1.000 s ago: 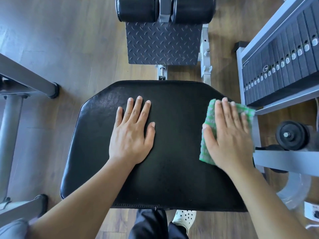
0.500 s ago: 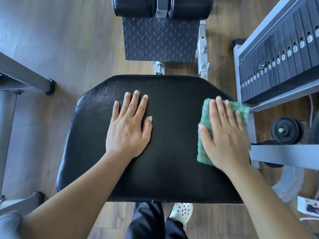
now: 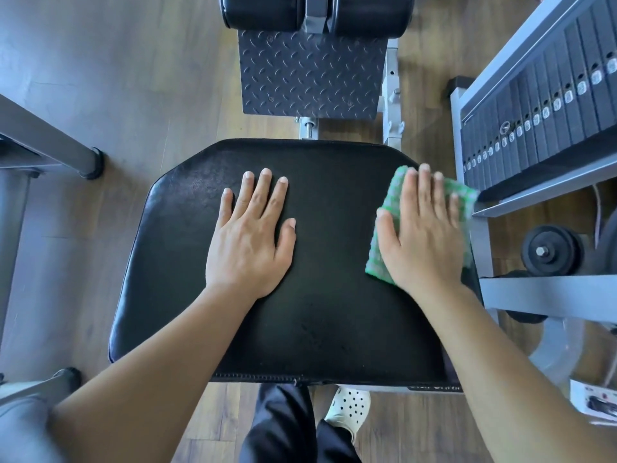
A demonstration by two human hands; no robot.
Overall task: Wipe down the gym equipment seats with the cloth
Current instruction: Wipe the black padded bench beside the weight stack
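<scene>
A wide black padded seat (image 3: pixel 327 322) fills the middle of the head view. My left hand (image 3: pixel 250 238) lies flat on its centre-left, fingers straight and slightly spread. At the seat's right edge lies a green-and-white checked cloth (image 3: pixel 392 195), most of it hidden under my right hand (image 3: pixel 424 232). That hand presses it down with straight fingers, and the cloth's far corner reaches the seat's right rim.
Beyond the seat are a diamond-plate footplate (image 3: pixel 310 75) and two black roller pads (image 3: pixel 263 11). A weight stack (image 3: pixel 541 105) in a grey frame stands close on the right, above a black pulley wheel (image 3: pixel 551 250). Grey frame tubes (image 3: pixel 46 142) lie left on the wooden floor.
My right hand and the cloth have slid a little away from me along the seat's right edge. My left hand has stayed flat in place.
</scene>
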